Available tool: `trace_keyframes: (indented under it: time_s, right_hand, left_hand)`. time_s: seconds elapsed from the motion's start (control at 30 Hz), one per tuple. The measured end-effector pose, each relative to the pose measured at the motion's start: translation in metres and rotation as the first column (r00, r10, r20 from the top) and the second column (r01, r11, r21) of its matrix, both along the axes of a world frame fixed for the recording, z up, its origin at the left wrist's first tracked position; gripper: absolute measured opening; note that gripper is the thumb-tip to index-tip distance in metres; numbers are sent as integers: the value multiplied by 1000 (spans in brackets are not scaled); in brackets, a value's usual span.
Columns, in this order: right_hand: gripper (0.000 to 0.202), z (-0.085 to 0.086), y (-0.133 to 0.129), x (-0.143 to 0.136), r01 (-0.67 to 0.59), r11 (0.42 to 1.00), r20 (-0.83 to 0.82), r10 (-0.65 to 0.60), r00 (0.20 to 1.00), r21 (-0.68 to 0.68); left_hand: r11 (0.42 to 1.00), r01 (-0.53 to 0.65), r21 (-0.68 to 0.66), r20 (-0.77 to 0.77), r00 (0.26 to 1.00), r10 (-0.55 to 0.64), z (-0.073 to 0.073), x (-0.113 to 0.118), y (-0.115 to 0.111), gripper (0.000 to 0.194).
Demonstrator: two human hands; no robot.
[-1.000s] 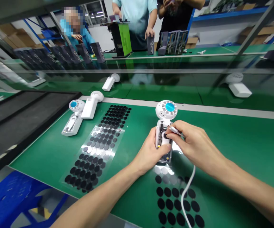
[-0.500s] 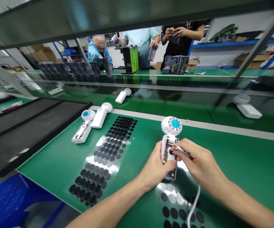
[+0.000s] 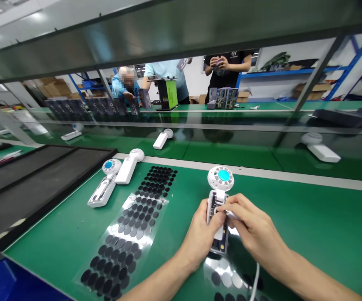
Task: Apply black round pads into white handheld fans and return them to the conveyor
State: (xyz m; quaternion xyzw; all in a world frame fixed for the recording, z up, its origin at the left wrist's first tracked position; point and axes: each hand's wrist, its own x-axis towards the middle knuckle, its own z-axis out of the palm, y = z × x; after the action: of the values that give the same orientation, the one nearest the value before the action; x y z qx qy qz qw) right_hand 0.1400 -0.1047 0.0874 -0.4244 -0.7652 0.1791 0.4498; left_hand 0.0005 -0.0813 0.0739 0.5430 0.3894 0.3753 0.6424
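Observation:
A white handheld fan (image 3: 221, 179) with a blue hub lies in my left hand (image 3: 200, 236), its handle uncovered so the circuit board shows. My left fingers wrap the handle's left side, and the thumb presses across its middle. My right hand (image 3: 256, 228) is closed around the end of a white cable (image 3: 256, 279), its fingertips meeting the left thumb over the board. What lies under those fingertips is hidden. Below the fan is a sheet of round black pads (image 3: 226, 278). A longer pad sheet (image 3: 132, 219) lies to the left.
Left on the green bench (image 3: 52, 234) are an open-handled fan (image 3: 102, 190) and a closed white fan (image 3: 127, 169). Black trays (image 3: 58, 184) border it. Beyond, a belt (image 3: 246, 152) carries several fans. Across it, people handle boxes near a green-black machine (image 3: 167, 94). A beam (image 3: 168, 46) crosses overhead.
My left thumb has moved up from the handle's lower right edge onto its middle, meeting my right fingertips. The black pad seen at those fingertips is now hidden. The view has tilted upward.

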Motion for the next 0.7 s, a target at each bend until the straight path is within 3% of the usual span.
trace_keyframes:
  time_s: [0.1, 0.17, 0.23, 0.3, 0.37, 0.57, 0.7]
  right_hand:
    - [32, 3, 1, 2, -42, 999, -79, 41, 996, -5]
    - [21, 6, -2, 7, 33, 992, -100, -46, 994, -124]
    - [10, 10, -7, 14, 149, 937, -34, -168, 985, -315]
    - [18, 13, -13, 19, 189, 856, 45, -191, 981, -481]
    - [25, 15, -18, 21, 138, 817, 44, -137, 990, -559]
    - [23, 14, -12, 11, -112, 850, -222, -6, 975, -514]
    - [22, 12, -8, 11, -194, 838, -324, 22, 946, -510]
  left_hand:
    - [998, -5, -63, -3, 1000, 5, 2, 0, 2, 34]
    - [995, -50, -84, 13, 999, 51, 4, 0, 3, 35]
    - [988, -107, -108, 25, 994, 110, 7, 1, 3, 35]
    - [977, -134, -163, 17, 990, 139, 10, 2, 3, 35]
    - [968, -122, -221, 4, 992, 126, 13, 2, 1, 37]
    - [967, -20, -254, 29, 999, 28, 21, 3, -4, 44]
    - [974, 29, -223, 43, 999, -19, 22, 3, -6, 45]
